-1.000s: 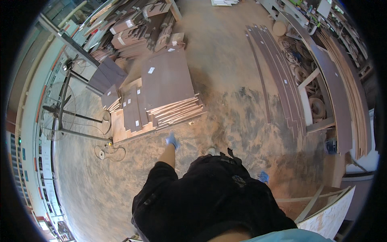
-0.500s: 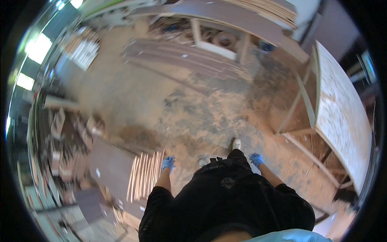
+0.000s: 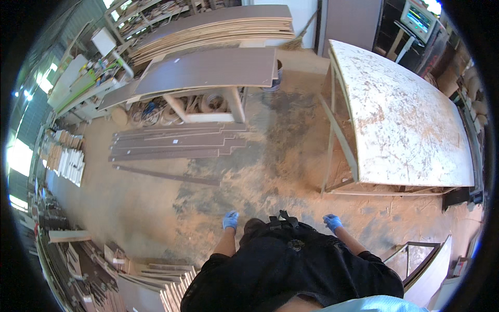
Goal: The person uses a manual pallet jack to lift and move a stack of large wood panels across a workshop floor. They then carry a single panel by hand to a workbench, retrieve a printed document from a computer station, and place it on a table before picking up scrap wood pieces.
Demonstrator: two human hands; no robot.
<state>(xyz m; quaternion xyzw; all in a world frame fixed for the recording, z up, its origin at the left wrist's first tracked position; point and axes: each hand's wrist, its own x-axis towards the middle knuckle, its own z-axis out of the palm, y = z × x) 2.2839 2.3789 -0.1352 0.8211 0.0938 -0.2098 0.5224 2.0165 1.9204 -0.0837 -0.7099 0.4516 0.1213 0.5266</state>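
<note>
My left hand (image 3: 230, 220), in a blue glove, hangs beside my body over the dusty floor (image 3: 249, 195). Its fingers are loosely bent, and I see nothing in them. On the other side my right hand (image 3: 332, 222), gloved in blue too, hangs with slack fingers and touches nothing. A large table with a scuffed white top (image 3: 410, 119) stands ahead of it to the right. Nearest my left side, at the lower edge, is a stack of thin light wood strips (image 3: 179, 288).
Brown boards (image 3: 176, 141) lie on the floor ahead left, before a workbench with a brown panel top (image 3: 208, 67). A panel stack (image 3: 218, 36) stands behind it. Leaning boards (image 3: 78, 265) crowd the lower left. A metal frame (image 3: 408, 260) stands at lower right; a screen (image 3: 417, 20) is far right.
My view has turned right and lifted; the wood strips have slid to the lower edge, and the workbench and white-topped table show more fully. Both hands still hang low at my sides.
</note>
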